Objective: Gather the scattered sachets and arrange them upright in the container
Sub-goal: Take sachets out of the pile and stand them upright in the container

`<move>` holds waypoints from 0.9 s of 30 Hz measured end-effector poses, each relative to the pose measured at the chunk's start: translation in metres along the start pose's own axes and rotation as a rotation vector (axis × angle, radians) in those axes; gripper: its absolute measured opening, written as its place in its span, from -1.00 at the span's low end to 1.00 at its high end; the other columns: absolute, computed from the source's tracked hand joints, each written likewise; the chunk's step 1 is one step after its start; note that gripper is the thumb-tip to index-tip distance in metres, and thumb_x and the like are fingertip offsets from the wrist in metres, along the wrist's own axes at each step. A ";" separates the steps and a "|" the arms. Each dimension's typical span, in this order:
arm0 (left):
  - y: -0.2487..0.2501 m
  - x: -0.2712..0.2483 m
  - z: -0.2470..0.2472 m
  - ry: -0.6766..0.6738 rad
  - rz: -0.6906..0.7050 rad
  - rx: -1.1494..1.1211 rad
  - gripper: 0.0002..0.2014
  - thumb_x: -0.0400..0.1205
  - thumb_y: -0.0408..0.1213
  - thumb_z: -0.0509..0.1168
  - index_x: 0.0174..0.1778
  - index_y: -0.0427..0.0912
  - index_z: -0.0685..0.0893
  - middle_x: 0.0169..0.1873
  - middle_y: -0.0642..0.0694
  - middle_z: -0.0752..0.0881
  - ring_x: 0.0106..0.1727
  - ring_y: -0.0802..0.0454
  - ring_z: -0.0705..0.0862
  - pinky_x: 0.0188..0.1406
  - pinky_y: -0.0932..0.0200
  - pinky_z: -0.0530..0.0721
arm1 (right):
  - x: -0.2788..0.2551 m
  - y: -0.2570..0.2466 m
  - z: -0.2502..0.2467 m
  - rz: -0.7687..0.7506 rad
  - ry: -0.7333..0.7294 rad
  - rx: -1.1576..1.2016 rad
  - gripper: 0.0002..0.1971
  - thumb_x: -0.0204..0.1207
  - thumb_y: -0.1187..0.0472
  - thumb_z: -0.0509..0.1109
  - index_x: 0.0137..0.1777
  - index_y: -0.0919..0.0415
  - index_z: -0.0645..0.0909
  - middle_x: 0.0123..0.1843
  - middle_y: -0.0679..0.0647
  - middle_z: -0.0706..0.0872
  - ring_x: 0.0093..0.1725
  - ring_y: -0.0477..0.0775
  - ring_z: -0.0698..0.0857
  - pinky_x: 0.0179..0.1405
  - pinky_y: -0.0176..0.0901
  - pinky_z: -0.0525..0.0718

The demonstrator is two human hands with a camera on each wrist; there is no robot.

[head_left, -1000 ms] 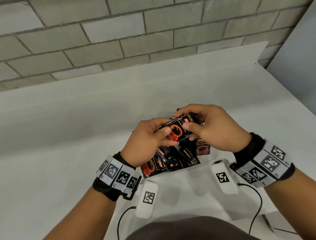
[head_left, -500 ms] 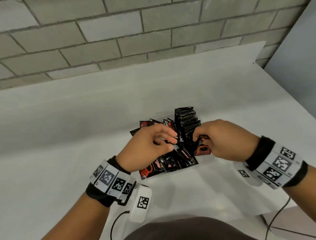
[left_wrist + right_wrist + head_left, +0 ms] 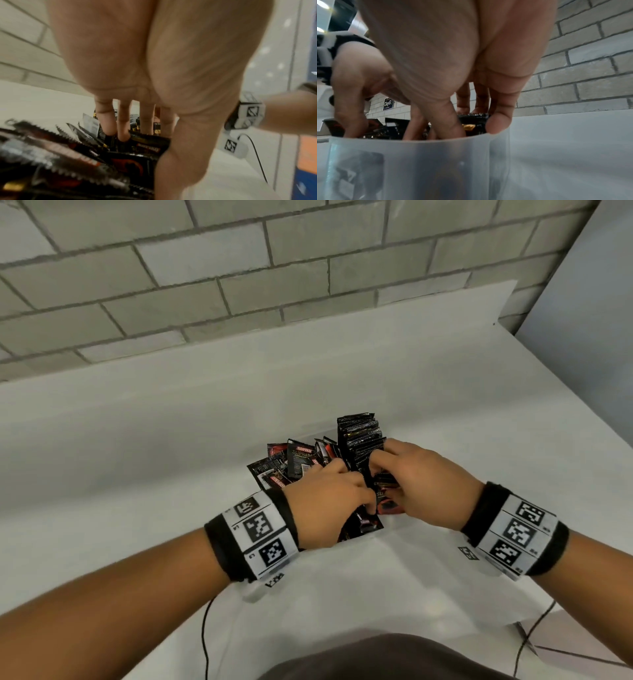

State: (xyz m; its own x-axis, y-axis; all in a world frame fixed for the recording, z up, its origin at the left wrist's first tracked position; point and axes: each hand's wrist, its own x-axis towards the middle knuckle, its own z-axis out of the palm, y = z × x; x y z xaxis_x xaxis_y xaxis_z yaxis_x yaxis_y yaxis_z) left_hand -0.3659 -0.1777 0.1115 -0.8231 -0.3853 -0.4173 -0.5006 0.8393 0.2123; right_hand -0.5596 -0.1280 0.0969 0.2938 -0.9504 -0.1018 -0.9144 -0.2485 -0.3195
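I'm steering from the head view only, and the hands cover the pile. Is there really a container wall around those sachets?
Observer: Yes. The right wrist view shows a translucent container wall close to the camera, with the right hand dipping its thumb and a finger below the rim.
Operator: What are the left hand's fingers doing?
Observer: In the left wrist view the left hand has straight fingers pushed down among the sachets.
Operator: Does the right hand grip one?
Observer: Cannot tell; its fingertips are hidden behind the wall.
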 end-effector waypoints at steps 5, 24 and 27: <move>0.002 0.013 0.008 -0.093 0.051 0.227 -0.33 0.60 -0.35 0.40 0.62 0.17 0.41 0.44 0.02 0.47 0.35 -0.09 0.40 0.06 0.05 0.31 | 0.002 0.000 0.001 0.008 0.019 0.000 -0.70 0.40 0.39 0.41 0.10 0.11 0.57 0.07 0.01 0.57 -0.05 0.12 0.61 -0.15 -0.01 0.61; 0.002 0.016 0.005 -0.057 0.108 0.243 -0.53 0.70 -0.26 0.23 0.54 0.16 0.58 0.35 0.05 0.69 0.30 -0.09 0.65 0.23 -0.01 0.55 | -0.002 0.003 0.007 -0.018 0.126 0.030 -0.61 0.33 0.43 0.46 0.11 0.10 0.56 0.08 0.00 0.51 -0.04 0.10 0.50 -0.22 0.10 0.67; 0.002 0.012 -0.004 0.009 0.067 0.096 -0.57 0.66 -0.28 0.21 0.44 0.11 0.67 0.09 -0.05 0.80 0.03 -0.10 0.74 0.02 -0.05 0.74 | -0.003 0.003 0.005 -0.028 0.124 0.042 -0.62 0.33 0.40 0.42 0.13 0.10 0.57 0.09 0.01 0.52 -0.03 0.10 0.51 -0.19 0.08 0.66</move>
State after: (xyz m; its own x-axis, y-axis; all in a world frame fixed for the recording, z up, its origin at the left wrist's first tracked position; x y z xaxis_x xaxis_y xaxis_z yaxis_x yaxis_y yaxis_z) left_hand -0.3779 -0.1826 0.1100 -0.8565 -0.3303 -0.3968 -0.4167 0.8959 0.1538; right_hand -0.5619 -0.1251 0.0918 0.2803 -0.9596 0.0247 -0.8930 -0.2702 -0.3598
